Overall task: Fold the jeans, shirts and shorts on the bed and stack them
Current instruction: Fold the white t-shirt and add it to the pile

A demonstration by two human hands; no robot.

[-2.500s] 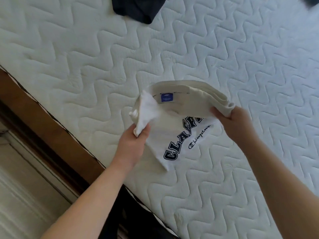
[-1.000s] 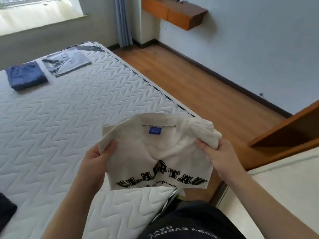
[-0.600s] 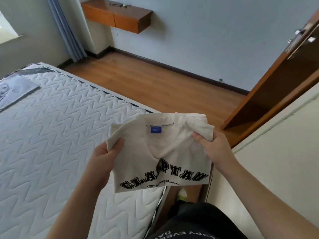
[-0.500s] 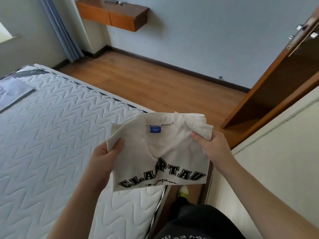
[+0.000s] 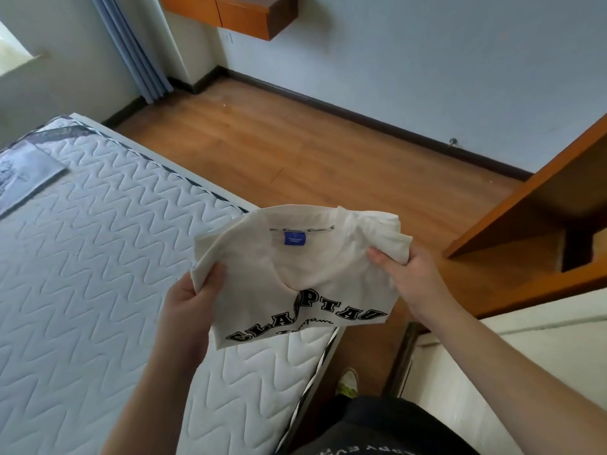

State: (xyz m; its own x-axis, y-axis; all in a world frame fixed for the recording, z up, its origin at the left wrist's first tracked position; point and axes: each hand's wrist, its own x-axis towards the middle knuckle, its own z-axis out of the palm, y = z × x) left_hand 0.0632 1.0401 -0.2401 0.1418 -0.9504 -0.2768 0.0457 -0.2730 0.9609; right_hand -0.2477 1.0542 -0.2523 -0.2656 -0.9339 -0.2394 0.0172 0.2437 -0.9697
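Observation:
A folded cream T-shirt (image 5: 315, 270) with black arched lettering and a blue neck label hangs in the air over the near right corner of the bed (image 5: 98, 257). My left hand (image 5: 193, 297) grips its left edge, thumb on top. Its bunched right side is pinched by my right hand (image 5: 410, 277). The collar points away from me and the print faces up. A folded grey printed shirt (image 5: 23, 172) lies flat on the quilted white mattress at the far left.
Wooden floor (image 5: 312, 152) lies to the right of the bed. A wooden door (image 5: 532, 198) stands open at the right. A wall-mounted wooden shelf (image 5: 243, 11) and a blue curtain (image 5: 131, 47) are at the back. My shoe (image 5: 348, 382) is on the floor below.
The view has swung from looking down at the mattress to facing the room's far right corner. Both hands kept hold of the shirt, now squared up with the print facing me.

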